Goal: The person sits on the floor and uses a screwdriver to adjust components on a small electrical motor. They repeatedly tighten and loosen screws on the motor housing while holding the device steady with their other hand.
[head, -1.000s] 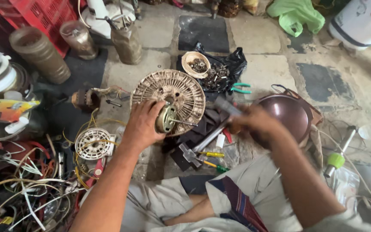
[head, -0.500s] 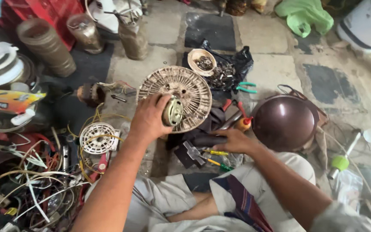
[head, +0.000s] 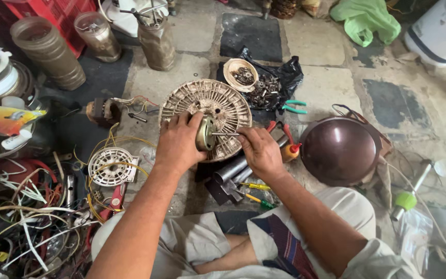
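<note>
A round, dusty, slotted fan motor part (head: 218,103) stands tilted on the stone floor in front of me. My left hand (head: 177,143) grips its brass-coloured hub (head: 205,133) from the left. My right hand (head: 260,151) pinches the thin steel shaft (head: 225,134) that sticks out of the hub. Under my right hand lie grey metal tubes (head: 229,169) and yellow-handled screwdrivers (head: 254,186).
A brown dome-shaped cover (head: 339,150) lies at right. A bowl of screws (head: 240,74) on a black bag, green pliers (head: 295,107), a white slotted disc (head: 112,166), a wire tangle (head: 21,217) at left, and dusty jars (head: 47,51) at the back surround me.
My right hand has put down the tool it held and moved left onto the motor shaft. My left hand has kept its hold on the hub.
</note>
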